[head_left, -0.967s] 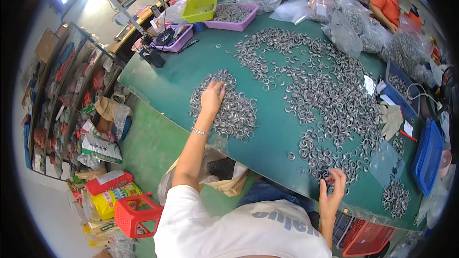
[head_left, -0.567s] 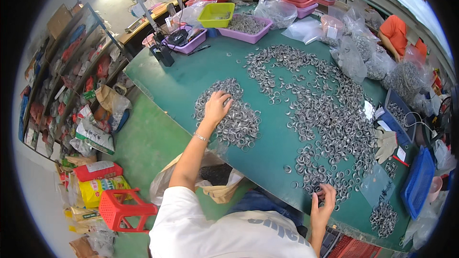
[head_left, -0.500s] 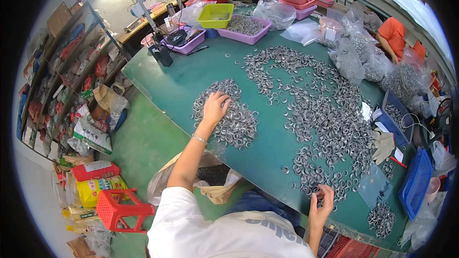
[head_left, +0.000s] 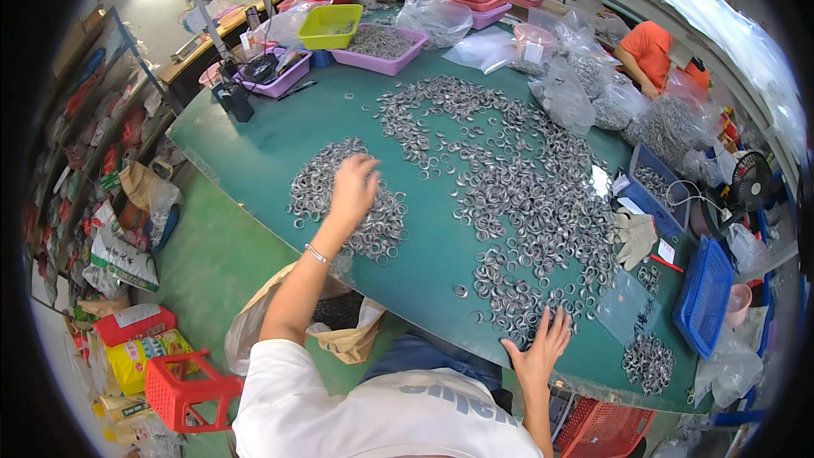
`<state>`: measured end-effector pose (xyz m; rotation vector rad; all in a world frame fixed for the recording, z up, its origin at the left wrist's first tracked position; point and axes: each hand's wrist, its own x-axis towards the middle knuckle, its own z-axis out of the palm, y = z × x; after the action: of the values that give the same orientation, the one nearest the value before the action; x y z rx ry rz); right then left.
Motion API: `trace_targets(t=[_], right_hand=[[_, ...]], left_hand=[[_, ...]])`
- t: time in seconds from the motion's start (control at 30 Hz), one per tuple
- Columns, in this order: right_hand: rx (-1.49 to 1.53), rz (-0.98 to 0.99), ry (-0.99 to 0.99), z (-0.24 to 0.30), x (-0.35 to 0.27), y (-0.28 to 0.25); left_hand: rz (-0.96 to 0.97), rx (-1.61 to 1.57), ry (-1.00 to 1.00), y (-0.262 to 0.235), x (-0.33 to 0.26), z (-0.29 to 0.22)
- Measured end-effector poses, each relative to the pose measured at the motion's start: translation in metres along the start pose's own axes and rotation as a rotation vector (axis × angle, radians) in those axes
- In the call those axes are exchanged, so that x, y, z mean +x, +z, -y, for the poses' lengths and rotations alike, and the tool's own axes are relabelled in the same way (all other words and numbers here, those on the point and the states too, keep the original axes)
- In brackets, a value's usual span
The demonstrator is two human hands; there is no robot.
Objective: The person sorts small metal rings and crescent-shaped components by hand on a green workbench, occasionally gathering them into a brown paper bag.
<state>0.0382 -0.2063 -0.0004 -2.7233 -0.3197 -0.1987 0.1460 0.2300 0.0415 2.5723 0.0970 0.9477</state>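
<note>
Small grey metal rings lie in two heaps on the green table. Over the smaller heap of rings point(head_left: 386, 225), on the left, my left hand point(head_left: 354, 185) hovers with its fingers apart and slightly bent; nothing shows in it, though the fingertips are a little blurred. My right hand point(head_left: 541, 349) is spread at the near edge of the large heap of rings point(head_left: 543, 203), its thumb out to the left and its fingertips among the rings. Whether any ring lies under its palm is hidden.
Purple point(head_left: 392, 61) and yellow-green trays point(head_left: 315, 38) stand at the back, beside bags of rings point(head_left: 564, 97). A blue basket point(head_left: 705, 297), a glove point(head_left: 634, 237) and a small ring pile point(head_left: 649, 365) lie right. A red stool point(head_left: 182, 390) stands on the floor. Two other people sit across the table.
The whole view has shifted, so the table appears further left. My right hand's fingers have gone from curled to spread. My left hand has shifted rightward over the smaller heap, its fingers straighter.
</note>
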Motion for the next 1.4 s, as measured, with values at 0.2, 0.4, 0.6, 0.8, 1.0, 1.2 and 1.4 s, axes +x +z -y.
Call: trace_targets(t=[0.2, 0.4, 0.6, 0.8, 1.0, 1.2, 1.4], right_hand=[[-0.011, 0.055, -0.055, 0.001, 0.028, 0.003], [0.028, 0.033, -0.203, -0.005, 0.056, 0.013], [0.060, 0.110, -0.268, -0.017, 0.072, 0.002], [0.578, -0.067, -0.136, -0.040, 0.126, -0.022], [0.450, -0.273, -0.289, -0.071, 0.252, 0.008], [0.148, -0.348, -0.323, -0.088, 0.374, 0.047], [0.044, -0.052, -0.305, -0.084, 0.390, 0.074]], left_hand=[[0.678, -0.145, 0.276, 0.018, -0.079, -0.136], [0.729, -0.221, 0.277, 0.057, -0.137, -0.178], [0.770, -0.163, 0.314, 0.054, -0.126, -0.209], [0.599, -0.205, 0.223, 0.082, -0.056, -0.185], [0.446, -0.050, 0.033, 0.166, 0.018, -0.153], [0.533, 0.012, -0.040, 0.197, 0.024, -0.153], [0.498, -0.039, 0.040, 0.196, 0.026, -0.156]])
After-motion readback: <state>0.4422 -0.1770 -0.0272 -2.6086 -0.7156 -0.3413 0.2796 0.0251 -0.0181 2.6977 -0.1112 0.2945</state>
